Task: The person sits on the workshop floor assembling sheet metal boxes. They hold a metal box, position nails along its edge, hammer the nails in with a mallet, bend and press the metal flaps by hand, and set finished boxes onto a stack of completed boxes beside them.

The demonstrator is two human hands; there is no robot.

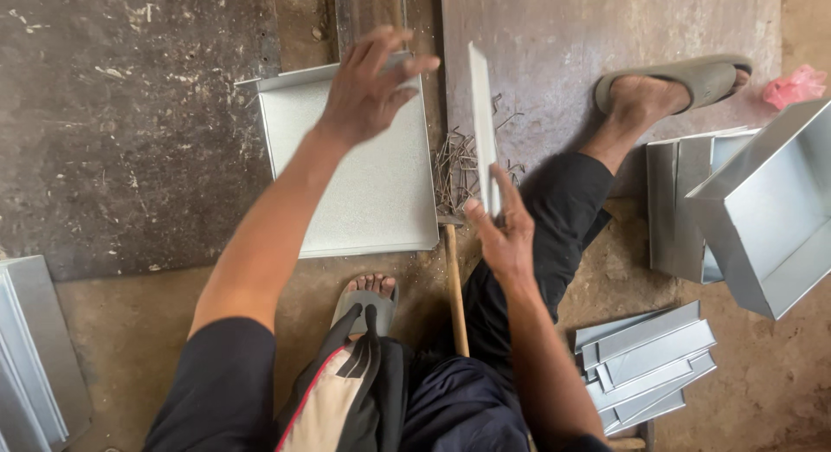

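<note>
The right hand [505,235] pinches the near end of a narrow sheet-metal strip [483,127], which stands on edge just right of the flat tray panel [363,184]. The left hand [368,88] hovers spread over the panel's far rim, holding nothing. The strip looks light, springy and sharp-edged — best gripped by its faces.

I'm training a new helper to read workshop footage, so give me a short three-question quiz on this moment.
1. True or false: the right hand holds a narrow metal strip.
2. What is the left hand over? A) square metal tray B) open metal box C) stack of folded strips
3. What lies piled between tray and strip?

Key: 1 true. 2 A. 3 small nails.
</note>
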